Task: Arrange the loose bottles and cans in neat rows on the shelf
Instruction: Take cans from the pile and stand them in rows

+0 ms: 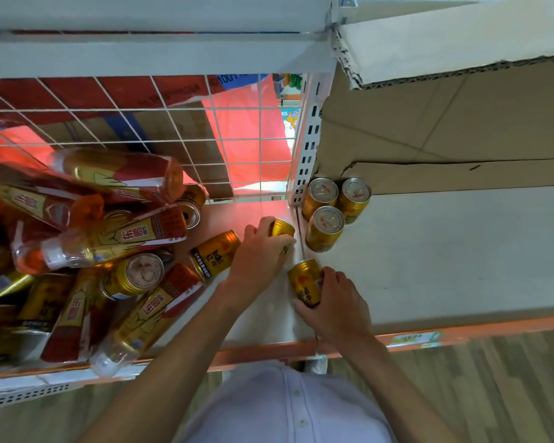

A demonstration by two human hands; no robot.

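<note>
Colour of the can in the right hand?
Gold can, orange-red patch, gripped by the right hand; head view shows it best.

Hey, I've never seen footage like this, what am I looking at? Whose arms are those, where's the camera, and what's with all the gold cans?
There is no machine here. This is a single picture from a wide-angle camera worn on a person's head, looking down past their shirt at their own two bare arms. They face a white shelf.

The left hand grips a gold can, and the right hand grips a second gold can. Both are near the seam between two shelf sections.

On the right section, three upright cans stand in the back corner, next to cardboard. On the left section, a jumbled heap of bottles and cans lies in front of a wire grid.
</note>
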